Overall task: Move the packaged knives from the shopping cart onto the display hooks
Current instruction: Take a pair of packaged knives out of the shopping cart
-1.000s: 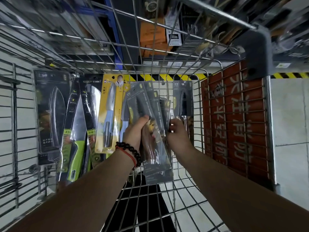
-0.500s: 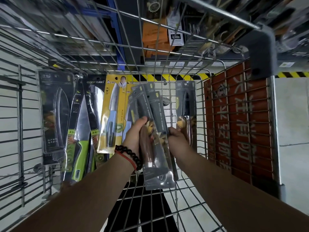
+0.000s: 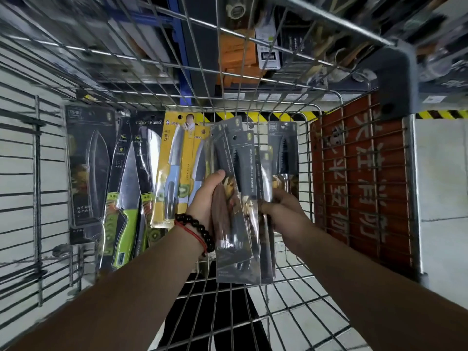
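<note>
I look down into a wire shopping cart (image 3: 283,287). My left hand (image 3: 206,200), with a bead bracelet at the wrist, grips a stack of dark serrated-knife packs (image 3: 235,198) held upright in the middle of the cart. My right hand (image 3: 283,211) holds the right side of the same stack from behind. One more dark serrated-knife pack (image 3: 282,148) leans on the cart's far wall. Left of the stack stand yellow-carded blue-handled knives (image 3: 177,171), green-handled knives (image 3: 126,203) and a large dark knife pack (image 3: 88,168).
A red crate (image 3: 359,178) stands outside the cart's right wall. Store shelving with an orange box (image 3: 236,59) shows above the cart's far wall, over a yellow-black floor stripe. Display hooks are not plainly visible. White floor tiles lie under the cart.
Both hands have lifted the stack of dark packs a little and drawn it toward me; the right hand now sits lower on the stack's right edge.
</note>
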Tool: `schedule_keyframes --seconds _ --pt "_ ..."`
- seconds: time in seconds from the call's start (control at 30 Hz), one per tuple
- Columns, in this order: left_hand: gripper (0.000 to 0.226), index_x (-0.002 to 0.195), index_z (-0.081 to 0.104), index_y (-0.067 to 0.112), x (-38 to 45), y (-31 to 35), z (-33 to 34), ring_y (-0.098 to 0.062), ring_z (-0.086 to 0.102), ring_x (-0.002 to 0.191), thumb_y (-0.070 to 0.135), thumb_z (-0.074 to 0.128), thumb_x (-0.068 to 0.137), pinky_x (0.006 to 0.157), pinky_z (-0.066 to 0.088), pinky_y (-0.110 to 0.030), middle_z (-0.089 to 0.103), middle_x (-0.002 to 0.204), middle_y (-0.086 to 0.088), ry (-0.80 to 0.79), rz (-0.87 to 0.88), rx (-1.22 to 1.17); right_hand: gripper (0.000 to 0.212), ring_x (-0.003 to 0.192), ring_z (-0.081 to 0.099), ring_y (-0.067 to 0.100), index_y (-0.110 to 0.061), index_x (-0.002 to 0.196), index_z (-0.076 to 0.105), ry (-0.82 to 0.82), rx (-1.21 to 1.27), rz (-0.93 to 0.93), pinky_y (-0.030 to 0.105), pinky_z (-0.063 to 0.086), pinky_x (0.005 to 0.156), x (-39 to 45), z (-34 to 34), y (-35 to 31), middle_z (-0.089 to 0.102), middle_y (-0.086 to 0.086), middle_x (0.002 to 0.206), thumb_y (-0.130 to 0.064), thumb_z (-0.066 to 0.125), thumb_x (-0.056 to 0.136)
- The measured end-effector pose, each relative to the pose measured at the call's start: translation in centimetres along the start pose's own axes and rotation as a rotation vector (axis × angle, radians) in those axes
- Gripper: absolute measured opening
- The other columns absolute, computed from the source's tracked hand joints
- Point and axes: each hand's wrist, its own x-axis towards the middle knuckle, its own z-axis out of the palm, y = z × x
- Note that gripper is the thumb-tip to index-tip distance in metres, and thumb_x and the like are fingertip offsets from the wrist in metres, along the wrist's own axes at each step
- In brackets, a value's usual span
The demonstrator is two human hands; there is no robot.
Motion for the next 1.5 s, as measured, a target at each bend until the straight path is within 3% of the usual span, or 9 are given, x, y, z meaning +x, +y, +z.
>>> schedule_keyframes --seconds 0.07,0.23,0.33,0.53,0.67,0.87,1.03,1.17,1.5 --pt "0.035 0.066 0.052 0.013 -0.4 0.0 0.8 -0.012 0.05 0.035 0.03 0.05 0.096 0.039 0.043 -0.016 0.052 0.045 0.0 -0.026 -0.004 0.02 0.057 0.105 0.066 0.025 -0.018 0.119 0.062 0.045 0.032 -0.037 0.048 0.053 0.093 -0.3 -0.3 0.0 0.069 0.006 0.114 -0.03 0.083 0.067" --pt "0.032 0.085 0.064 0.007 0.7 0.4 2.4 -0.023 0.057 0.048 0.038 0.069 0.082 0.051 0.049 -0.029 0.06 0.064 -0.012 -0.024 0.062 0.109 0.017 0.077 0.067 0.021 -0.022 0.095 0.065 0.321 -0.006 -0.161 0.032 0.055 0.061 -0.6 -3.4 -2.2 0.07 0.002 0.086 -0.007 0.06 0.09" --pt "0.099 0.125 0.056 0.008 2.6 0.2 3.4 -0.032 0.07 0.089 0.067 0.083 0.049 0.082 0.056 -0.047 0.071 0.106 -0.016 0.091 0.071 0.303 0.012 0.06 0.06 0.022 -0.016 0.093 0.067 0.359 -0.072 -0.171 0.032 0.051 0.06 0.9 -5.0 -3.0 0.065 0.007 0.07 -0.01 0.057 0.092" --pt "0.023 0.099 0.051 0.016 3.0 -1.8 6.0 -0.012 0.067 0.06 0.036 0.06 0.093 0.05 0.051 -0.022 0.065 0.079 0.001 0.053 0.181 0.492 0.027 0.097 0.061 0.033 -0.004 0.122 0.053 0.475 -0.273 -0.088 0.03 0.044 0.075 2.0 -3.3 -2.0 0.063 0.019 0.109 -0.014 0.04 0.1" --pt "0.041 0.121 0.047 0.01 3.2 -3.2 6.7 -0.023 0.054 0.107 0.043 0.047 0.097 0.084 0.039 -0.023 0.052 0.111 -0.003 0.187 0.363 0.781 0.046 0.121 0.052 0.03 -0.023 0.144 0.038 0.493 -0.233 -0.193 0.034 0.04 0.099 0.6 -2.3 -1.9 0.055 0.009 0.134 -0.039 0.035 0.101" --pt "0.066 0.154 0.008 0.02 2.3 -3.6 7.7 -0.008 0.034 0.131 0.049 0.033 0.1 0.113 0.025 -0.031 0.026 0.143 0.01 0.076 0.254 0.481 0.098 0.137 0.039 0.022 -0.04 0.151 -0.002 0.278 -0.445 -0.25 0.04 0.035 0.11 1.4 -2.9 -1.6 0.033 0.001 0.154 -0.066 0.059 0.078" --pt "0.065 0.154 0.006 0.022 2.3 -3.4 6.2 -0.013 0.022 0.14 0.043 0.037 0.101 0.108 0.021 -0.026 0.012 0.159 0.005 0.059 0.22 0.748 0.091 0.113 0.062 0.018 -0.042 0.144 0.022 0.18 -0.308 -0.256 0.042 0.055 0.089 3.1 -4.1 -1.3 0.056 -0.007 0.135 -0.046 0.077 0.072" --pt "0.067 0.154 0.01 0.029 2.6 -3.7 6.5 -0.027 0.0 0.146 0.044 0.043 0.097 0.118 0.012 -0.039 -0.001 0.16 0.01 0.17 0.17 0.922 0.086 0.122 0.057 0.018 -0.041 0.143 0.032 0.187 -0.184 -0.237 0.047 0.048 0.1 3.8 -4.3 -0.5 0.055 -0.005 0.139 -0.055 0.073 0.069" --pt "0.072 0.155 -0.001 0.022 1.8 -3.4 4.7 -0.025 0.017 0.147 0.027 0.042 0.098 0.118 0.024 -0.033 0.003 0.163 -0.002 0.23 0.15 0.931 0.084 0.138 0.032 0.036 -0.032 0.153 0.002 0.47 -0.454 -0.196 0.046 0.03 0.109 2.2 -1.4 -0.4 0.02 0.014 0.156 -0.05 0.055 0.09"
